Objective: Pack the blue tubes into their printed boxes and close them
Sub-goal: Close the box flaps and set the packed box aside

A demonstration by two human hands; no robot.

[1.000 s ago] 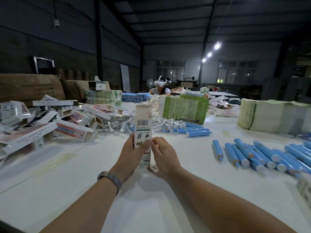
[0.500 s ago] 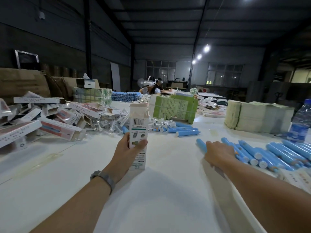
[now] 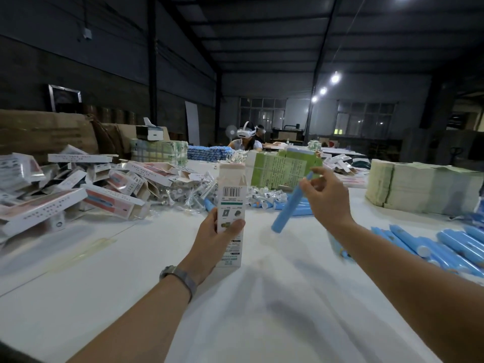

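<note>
My left hand (image 3: 214, 237) grips a tall white printed box (image 3: 231, 203) upright on the white table (image 3: 235, 310), its top flap standing open. To the right of the box, my right hand (image 3: 327, 200) holds a blue tube (image 3: 288, 209) in the air, tilted with its lower end pointing down-left. A row of more blue tubes (image 3: 450, 244) lies on the table at the right, past my right forearm.
A heap of printed boxes (image 3: 78, 189) covers the left of the table. Small clear packets (image 3: 188, 197) and loose tubes lie behind the box. Green leaflet stacks (image 3: 282, 169) and a pale flat stack (image 3: 419, 187) stand farther back. People sit at the far end.
My right hand left the box, reached to the tube row at the right, and now holds one tube lifted near the box. The left hand has kept its grip on the box.
</note>
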